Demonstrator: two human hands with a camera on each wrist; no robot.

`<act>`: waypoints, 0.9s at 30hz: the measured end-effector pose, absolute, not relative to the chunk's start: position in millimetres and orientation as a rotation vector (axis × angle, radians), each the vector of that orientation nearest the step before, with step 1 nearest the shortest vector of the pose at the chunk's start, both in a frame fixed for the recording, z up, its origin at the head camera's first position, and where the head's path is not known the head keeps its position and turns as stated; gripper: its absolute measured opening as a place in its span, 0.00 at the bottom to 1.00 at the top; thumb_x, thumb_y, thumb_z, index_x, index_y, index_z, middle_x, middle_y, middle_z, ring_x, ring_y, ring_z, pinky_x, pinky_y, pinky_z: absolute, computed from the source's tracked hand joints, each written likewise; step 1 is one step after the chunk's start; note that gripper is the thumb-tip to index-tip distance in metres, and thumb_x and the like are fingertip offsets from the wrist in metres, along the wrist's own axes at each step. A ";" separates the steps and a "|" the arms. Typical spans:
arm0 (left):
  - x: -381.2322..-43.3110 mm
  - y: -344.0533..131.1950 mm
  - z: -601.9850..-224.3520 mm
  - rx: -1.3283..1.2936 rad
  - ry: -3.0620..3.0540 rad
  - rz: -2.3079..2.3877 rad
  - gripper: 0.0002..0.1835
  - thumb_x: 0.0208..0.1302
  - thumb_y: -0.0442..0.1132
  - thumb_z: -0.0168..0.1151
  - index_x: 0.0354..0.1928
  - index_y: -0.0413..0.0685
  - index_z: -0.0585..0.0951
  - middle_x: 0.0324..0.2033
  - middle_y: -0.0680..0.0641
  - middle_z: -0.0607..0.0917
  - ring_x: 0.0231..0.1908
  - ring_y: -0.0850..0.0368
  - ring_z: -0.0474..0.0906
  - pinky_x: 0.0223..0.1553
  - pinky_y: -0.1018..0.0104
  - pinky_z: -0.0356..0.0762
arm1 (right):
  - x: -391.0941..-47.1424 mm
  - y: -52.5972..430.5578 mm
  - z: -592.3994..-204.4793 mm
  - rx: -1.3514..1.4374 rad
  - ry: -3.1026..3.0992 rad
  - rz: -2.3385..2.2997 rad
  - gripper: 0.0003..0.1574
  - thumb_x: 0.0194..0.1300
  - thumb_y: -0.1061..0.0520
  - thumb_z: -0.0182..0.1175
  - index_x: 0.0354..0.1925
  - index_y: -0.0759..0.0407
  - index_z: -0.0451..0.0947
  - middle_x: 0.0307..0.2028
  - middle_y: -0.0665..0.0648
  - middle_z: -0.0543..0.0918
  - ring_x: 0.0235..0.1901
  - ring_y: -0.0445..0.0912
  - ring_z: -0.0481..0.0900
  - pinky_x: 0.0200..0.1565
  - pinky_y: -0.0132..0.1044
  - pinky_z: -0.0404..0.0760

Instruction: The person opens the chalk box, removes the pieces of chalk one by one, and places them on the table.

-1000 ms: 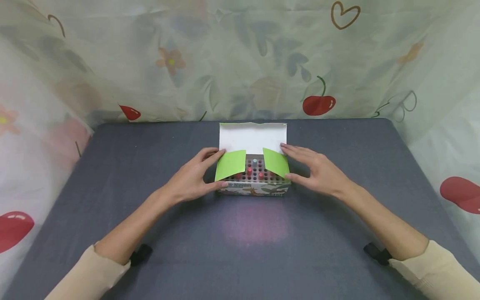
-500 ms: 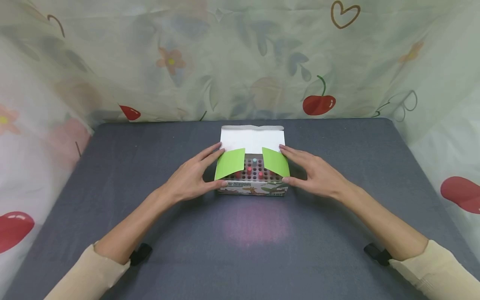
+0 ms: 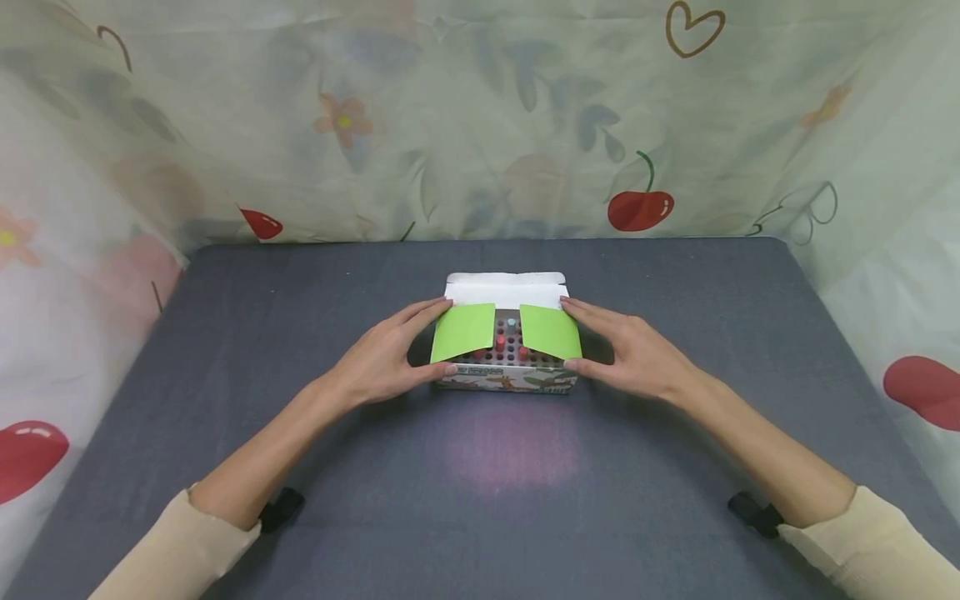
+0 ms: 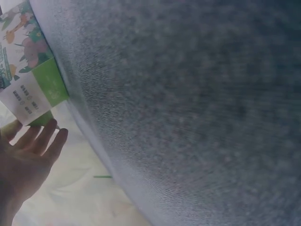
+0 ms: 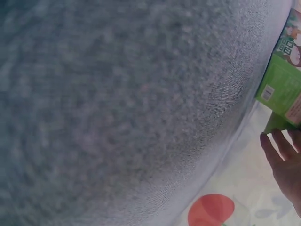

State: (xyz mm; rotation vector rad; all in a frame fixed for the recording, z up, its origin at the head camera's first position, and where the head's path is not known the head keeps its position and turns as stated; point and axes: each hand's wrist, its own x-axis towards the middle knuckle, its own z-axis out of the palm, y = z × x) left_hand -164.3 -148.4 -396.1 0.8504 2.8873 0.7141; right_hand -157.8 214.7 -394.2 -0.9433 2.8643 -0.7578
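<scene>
A small cardboard box (image 3: 506, 380) with animal pictures on its front stands on the grey table. Its white-lined lid (image 3: 506, 292) is raised at the back. Two green side flaps (image 3: 463, 332) slope inward, and between them shows a tray of holes (image 3: 510, 352) with several red and pale blue pegs. My left hand (image 3: 386, 354) holds the box's left end, thumb at the front corner, fingers at the back. At the other end, my right hand (image 3: 633, 350) grips in mirror fashion. The wrist views show the fingertips (image 4: 61, 134) at the box's rear edge.
The dark grey table (image 3: 510, 533) stretches in front of the box and to both sides. A printed curtain (image 3: 480, 125) hangs behind the table's back edge and along its sides. Black straps (image 3: 281, 510) sit at both wrists.
The lid's top edge has dropped in view, so less of its white inside shows. The green side flaps have come slightly closer together. Both hands stay at the box ends.
</scene>
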 end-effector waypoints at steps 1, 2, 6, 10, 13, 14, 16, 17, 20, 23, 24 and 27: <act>-164.5 -148.5 -396.2 0.855 2.886 0.718 0.49 0.60 0.65 0.66 0.78 0.58 0.57 0.75 0.49 0.61 0.70 0.46 0.64 0.62 0.43 0.73 | -157.4 214.6 -394.1 -0.941 2.863 -0.760 0.52 0.65 0.37 0.65 0.77 0.51 0.56 0.73 0.58 0.63 0.69 0.55 0.66 0.66 0.58 0.71; -164.7 -148.6 -396.3 0.860 2.886 0.720 0.49 0.60 0.65 0.66 0.78 0.58 0.58 0.75 0.49 0.60 0.70 0.46 0.64 0.62 0.43 0.73 | -157.3 214.5 -394.2 -0.938 2.864 -0.762 0.52 0.65 0.37 0.65 0.77 0.51 0.56 0.73 0.57 0.63 0.69 0.55 0.66 0.66 0.57 0.71; -164.9 -149.3 -395.8 0.880 2.875 0.732 0.49 0.60 0.66 0.65 0.78 0.58 0.57 0.76 0.52 0.57 0.70 0.46 0.64 0.61 0.43 0.74 | -156.9 214.0 -394.4 -0.939 2.885 -0.743 0.52 0.64 0.36 0.65 0.77 0.50 0.56 0.73 0.56 0.63 0.70 0.54 0.65 0.65 0.57 0.71; -163.9 -148.7 -394.5 0.885 2.872 0.736 0.49 0.61 0.66 0.64 0.78 0.57 0.56 0.77 0.53 0.55 0.71 0.46 0.62 0.62 0.42 0.73 | -156.1 213.0 -394.2 -0.950 2.958 -0.646 0.52 0.63 0.33 0.63 0.77 0.49 0.57 0.73 0.54 0.64 0.70 0.54 0.65 0.64 0.59 0.72; -163.3 -147.7 -393.4 0.897 2.882 0.728 0.49 0.61 0.65 0.64 0.78 0.56 0.56 0.77 0.53 0.53 0.71 0.46 0.62 0.61 0.42 0.74 | -155.8 212.2 -393.3 -0.963 3.006 -0.590 0.53 0.62 0.32 0.63 0.77 0.50 0.58 0.73 0.54 0.64 0.70 0.55 0.64 0.64 0.59 0.71; -163.2 -147.4 -393.1 0.902 2.888 0.720 0.49 0.61 0.65 0.65 0.78 0.56 0.56 0.77 0.53 0.53 0.70 0.46 0.63 0.60 0.42 0.74 | -155.6 212.0 -392.9 -0.966 3.016 -0.586 0.53 0.62 0.32 0.63 0.77 0.50 0.58 0.73 0.54 0.64 0.70 0.54 0.64 0.65 0.59 0.71; -162.9 -147.0 -392.7 0.915 2.902 0.704 0.49 0.61 0.65 0.65 0.78 0.55 0.57 0.78 0.53 0.52 0.69 0.46 0.65 0.57 0.44 0.77 | -155.2 211.5 -392.4 -0.973 3.034 -0.583 0.54 0.61 0.32 0.65 0.76 0.50 0.59 0.73 0.54 0.65 0.71 0.54 0.63 0.65 0.59 0.70; -162.8 -146.9 -392.8 0.922 2.908 0.698 0.49 0.61 0.65 0.65 0.78 0.55 0.57 0.78 0.53 0.51 0.69 0.46 0.66 0.55 0.46 0.78 | -154.9 211.3 -392.1 -0.979 3.039 -0.589 0.54 0.61 0.33 0.65 0.76 0.50 0.59 0.72 0.54 0.65 0.71 0.54 0.63 0.65 0.59 0.70; -162.8 -146.9 -392.8 0.942 2.926 0.681 0.49 0.61 0.64 0.66 0.78 0.53 0.58 0.78 0.53 0.51 0.66 0.45 0.70 0.47 0.51 0.80 | -154.5 210.3 -392.0 -0.998 3.046 -0.618 0.54 0.59 0.34 0.67 0.76 0.50 0.61 0.71 0.54 0.68 0.71 0.53 0.63 0.64 0.59 0.72; -162.8 -147.2 -392.3 0.959 2.932 0.682 0.49 0.62 0.64 0.65 0.78 0.52 0.58 0.78 0.52 0.51 0.65 0.45 0.71 0.43 0.53 0.79 | -154.8 209.2 -392.2 -1.025 3.045 -0.647 0.53 0.59 0.35 0.68 0.75 0.50 0.62 0.69 0.55 0.71 0.70 0.54 0.63 0.61 0.59 0.75; -162.5 -147.2 -391.8 0.962 2.932 0.685 0.48 0.62 0.64 0.64 0.78 0.52 0.58 0.78 0.53 0.51 0.65 0.44 0.71 0.43 0.54 0.79 | -154.8 208.9 -392.0 -1.030 3.047 -0.652 0.53 0.59 0.35 0.68 0.75 0.50 0.62 0.68 0.55 0.72 0.70 0.54 0.63 0.60 0.59 0.76; -162.0 -147.1 -389.9 0.968 2.932 0.695 0.47 0.64 0.64 0.62 0.78 0.53 0.56 0.77 0.53 0.52 0.67 0.45 0.69 0.49 0.51 0.80 | -155.5 208.8 -391.5 -1.044 3.054 -0.668 0.51 0.59 0.36 0.69 0.74 0.51 0.64 0.67 0.55 0.73 0.70 0.53 0.64 0.60 0.59 0.76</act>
